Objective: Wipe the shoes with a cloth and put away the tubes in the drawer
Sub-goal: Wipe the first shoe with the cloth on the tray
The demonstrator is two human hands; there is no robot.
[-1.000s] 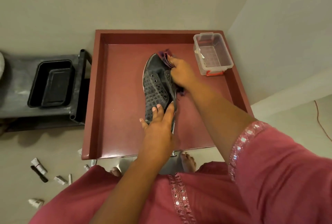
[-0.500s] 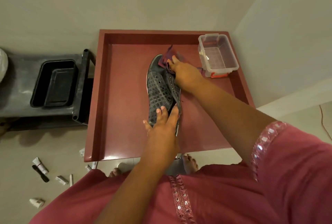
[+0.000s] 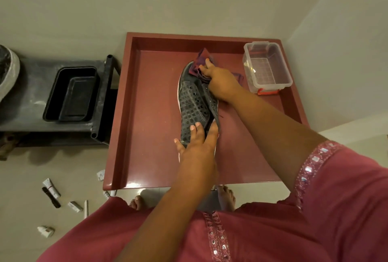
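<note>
A dark grey patterned shoe (image 3: 192,102) lies on the red tray-like table (image 3: 151,119), toe pointing away from me. My left hand (image 3: 197,146) grips its heel end, fingers curled over the upper. My right hand (image 3: 220,83) holds a folded purple-red cloth (image 3: 199,65) pressed against the toe. Several white tubes (image 3: 51,187) and a black one (image 3: 51,197) lie scattered on the floor at the lower left.
A clear plastic box (image 3: 266,68) with a red clip stands at the table's far right corner. Left of the table, a black rack (image 3: 31,98) carries a black tray (image 3: 71,93). Another shoe's edge (image 3: 8,72) shows at far left. Walls close in behind and right.
My right hand with the cloth has slid from the shoe's side up toward the toe. The left hand keeps its hold on the heel.
</note>
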